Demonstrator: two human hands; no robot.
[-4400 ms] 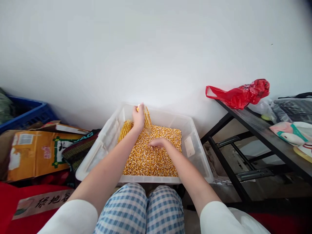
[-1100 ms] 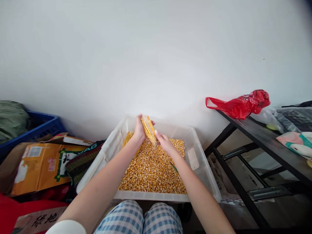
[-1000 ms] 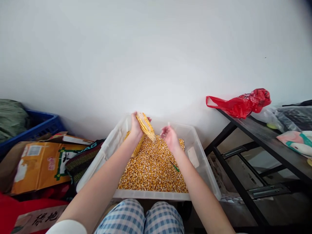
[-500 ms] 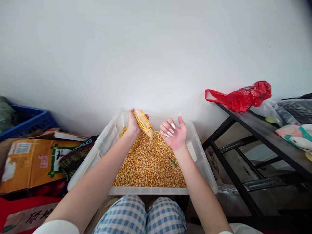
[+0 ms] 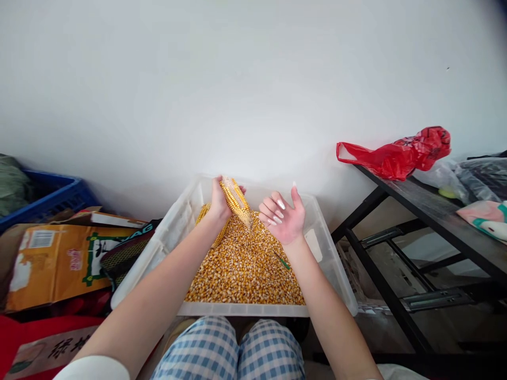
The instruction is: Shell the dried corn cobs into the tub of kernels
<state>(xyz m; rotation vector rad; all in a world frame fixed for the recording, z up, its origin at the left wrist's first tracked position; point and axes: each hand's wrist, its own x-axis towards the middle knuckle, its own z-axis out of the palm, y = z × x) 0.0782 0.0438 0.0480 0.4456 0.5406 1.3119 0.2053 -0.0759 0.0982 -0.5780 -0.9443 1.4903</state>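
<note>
My left hand (image 5: 221, 201) is wrapped round a corn cob (image 5: 236, 203), which tilts with its narrow end down to the right. A bare strip without kernels runs along the cob's top. To its right, my right hand (image 5: 284, 215) is held palm up with fingers loosely curled and thumb raised, and nothing lies in it. Both hands are above a translucent plastic bin (image 5: 253, 309) holding a thick layer of loose yellow corn kernels (image 5: 241, 274). More cobs (image 5: 203, 212) lie in the bin, partly hidden behind my left hand and forearm. A thin green object (image 5: 283, 262) rests on the kernels.
On the left are a blue crate (image 5: 59, 198), an orange cardboard box (image 5: 59, 264) and a dark mesh bag (image 5: 127, 253). A black metal-framed table (image 5: 455, 221) stands on the right, with a red plastic bag (image 5: 400, 158) on it. A white wall (image 5: 253, 95) rises behind the bin.
Little differs. The view has shifted slightly, and the cob in my left hand sits marginally further right in the picture. My right hand keeps the same loosely curled pose.
</note>
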